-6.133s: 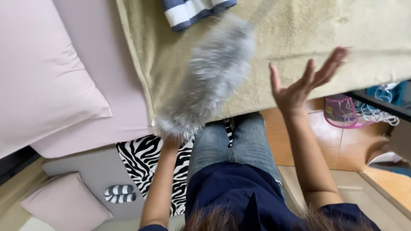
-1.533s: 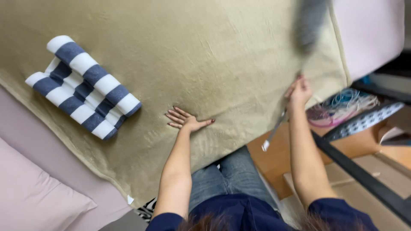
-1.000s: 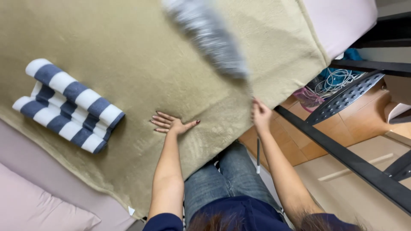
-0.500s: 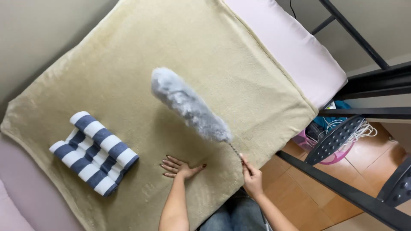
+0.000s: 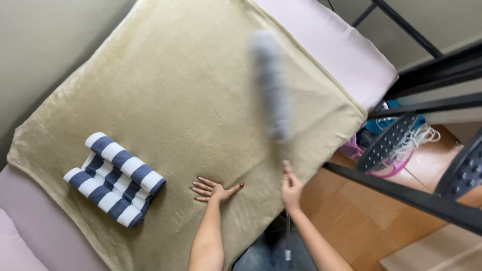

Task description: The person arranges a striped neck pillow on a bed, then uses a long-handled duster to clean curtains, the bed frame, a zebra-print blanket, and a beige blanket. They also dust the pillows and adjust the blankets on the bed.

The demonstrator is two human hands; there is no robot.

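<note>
Since the frame half a second earlier, the grey duster (image 5: 271, 83) has swung from a slanted lie over the middle of the blanket to a near-upright, motion-blurred line in the upper centre of the frame; the left hand has kept its place.

Bottom of frame: both forearms enter from the lower edge, with blue denim between them. The right hand (image 5: 290, 188), lower centre-right, is closed in a fist around the thin duster handle (image 5: 287, 236); the handle end extends below the fist toward the bottom edge. The left hand (image 5: 213, 189), lower centre, lies flat, fingers spread, palm down on the beige blanket (image 5: 175, 100), holding nothing.

Middle of frame: the folded cloth (image 5: 114, 179), striped navy and white, rests on the blanket at lower left, well apart from both hands. The duster head rises from above the right hand toward the top of the frame, over the blanket's right half; whether it touches the fabric cannot be determined because of blur.

Right side: black metal frame bars (image 5: 411, 198) cross diagonally beside the right hand's working area, over a wooden floor (image 5: 351, 211). Behind the bars lies a clutter of pink and blue items with white cord (image 5: 391, 135).

Far: the pale pink mattress (image 5: 341, 47) shows beyond the blanket at upper right.
</note>
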